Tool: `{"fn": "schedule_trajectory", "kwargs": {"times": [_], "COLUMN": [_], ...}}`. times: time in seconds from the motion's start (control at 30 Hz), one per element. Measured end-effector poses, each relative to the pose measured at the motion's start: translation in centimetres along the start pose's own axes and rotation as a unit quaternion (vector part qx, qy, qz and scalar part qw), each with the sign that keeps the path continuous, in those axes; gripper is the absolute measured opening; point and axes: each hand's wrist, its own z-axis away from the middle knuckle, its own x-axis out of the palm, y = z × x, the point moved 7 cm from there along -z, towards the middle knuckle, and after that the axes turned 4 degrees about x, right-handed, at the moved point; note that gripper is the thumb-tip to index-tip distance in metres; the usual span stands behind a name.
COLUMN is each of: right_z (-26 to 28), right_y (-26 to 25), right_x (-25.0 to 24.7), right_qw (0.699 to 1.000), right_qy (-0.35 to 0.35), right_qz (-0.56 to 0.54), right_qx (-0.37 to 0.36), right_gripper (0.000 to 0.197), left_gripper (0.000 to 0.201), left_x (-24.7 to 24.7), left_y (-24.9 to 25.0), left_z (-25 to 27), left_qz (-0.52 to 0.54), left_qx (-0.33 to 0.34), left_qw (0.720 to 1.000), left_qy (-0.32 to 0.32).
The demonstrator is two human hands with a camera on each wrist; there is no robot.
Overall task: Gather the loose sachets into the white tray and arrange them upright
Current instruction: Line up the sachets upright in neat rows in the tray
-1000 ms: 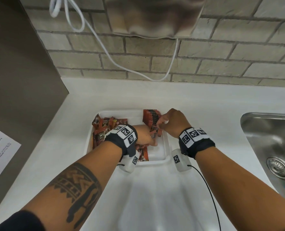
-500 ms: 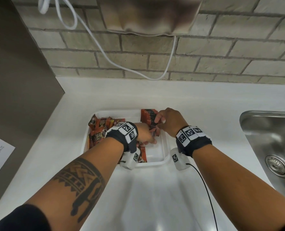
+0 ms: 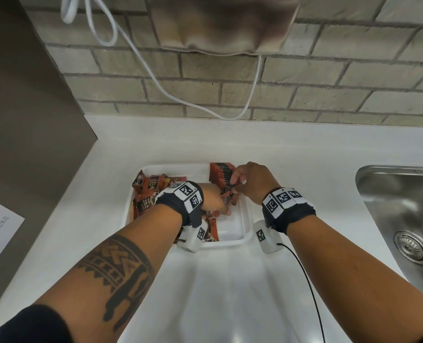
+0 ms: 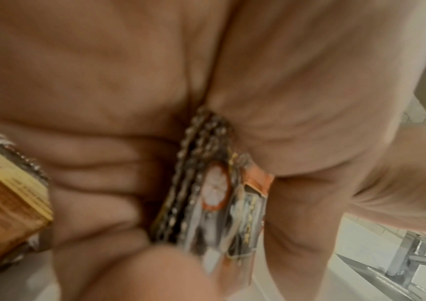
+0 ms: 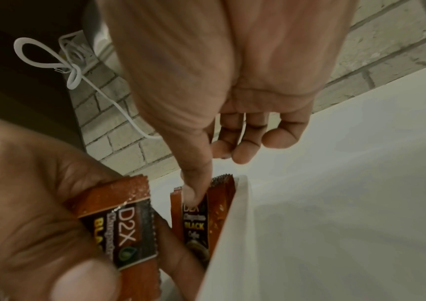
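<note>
From the head view, both my hands are over the white tray [image 3: 245,226], which sits on the white countertop [image 3: 304,154] near its back edge, with the steel sink [image 3: 403,206] off to the right; my left hand [image 3: 215,199] is down inside the tray, fingers curled round a small bunch of sachets [image 3: 226,195]; my right hand [image 3: 252,181] is at the tray's far right corner, where a row of upright sachets [image 3: 221,173] stands against the right wall; loose sachets [image 3: 148,191] lie jumbled along the tray's left side, and one more lies flat at the near edge under my left wrist. From the left wrist, blurred, my fingers [image 4: 98,183] and thumb are closed on the bunch [image 4: 206,193], its crimped edges stacked together. From the right wrist, my thumb [image 5: 194,183] presses against the face of the front upright sachet [image 5: 196,224], which stands just inside the tray wall [image 5: 235,234]; my other fingers [image 5: 248,142] are curled behind the row; whether they pinch it I cannot tell; my left hand [image 5: 26,203] holds its orange-and-black sachet [image 5: 121,224] just beside.
</note>
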Motion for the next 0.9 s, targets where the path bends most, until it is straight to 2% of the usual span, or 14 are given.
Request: {"fn": "schedule_trajectory", "kwargs": {"times": [0.1, 0.17, 0.23, 0.3, 0.37, 0.53, 0.6, 0.7, 0.8, 0.87, 0.9], "right_z": [0.4, 0.9, 1.6, 2.1, 2.3, 2.1, 2.1, 2.1, 2.1, 2.2, 2.1], "right_y": [-0.1, -0.6, -1.2, -1.8, -2.2, -2.7, -3.1, -3.6, -4.2, -4.5, -4.6], "right_x": [-0.5, -1.4, -2.0, -2.2, -2.5, -3.7, -4.2, -5.0, -5.5, -5.9, -6.2], "right_qw": [1.0, 0.999, 0.996, 0.992, 0.989, 0.984, 0.984, 0.982, 0.98, 0.98, 0.982], "right_qy": [0.016, 0.037, 0.029, -0.009, -0.03, -0.022, -0.016, -0.002, 0.005, 0.019, 0.029], "right_qz": [-0.017, -0.035, -0.076, -0.118, -0.143, -0.172, -0.175, -0.185, -0.189, -0.184, -0.174], "right_qx": [-0.002, -0.016, -0.029, -0.032, -0.034, -0.036, -0.04, -0.045, -0.061, -0.067, -0.067], "right_gripper": [0.009, 0.003, 0.005, 0.011, 0.009, 0.004, 0.003, 0.002, 0.006, 0.007, 0.007], "left_gripper": [0.022, 0.017, 0.015, 0.016, 0.02, 0.034, 0.033, 0.028, 0.027, 0.026, 0.025], "left_x": [-0.1, -0.2, -0.5, -1.3, -2.0, -2.6, -2.8, -3.2, -4.1, -4.1, -4.0], "left_y": [-0.3, -0.7, -0.8, -0.8, -0.9, -0.4, -0.3, -0.3, -0.6, -0.7, -0.9], "left_z": [0.5, 1.1, 1.5, 2.1, 2.7, 3.6, 3.9, 4.4, 4.5, 4.3, 4.1], "left_qz": [0.06, 0.172, 0.302, 0.405, 0.444, 0.485, 0.494, 0.482, 0.441, 0.401, 0.358], "left_qx": [-0.01, -0.01, 0.039, 0.104, 0.139, 0.185, 0.196, 0.208, 0.202, 0.187, 0.171], "left_qw": [0.998, 0.985, 0.952, 0.908, 0.882, 0.849, 0.84, 0.842, 0.855, 0.878, 0.901], "left_qy": [-0.008, -0.008, 0.005, 0.036, 0.068, 0.099, 0.108, 0.124, 0.181, 0.184, 0.176]}}
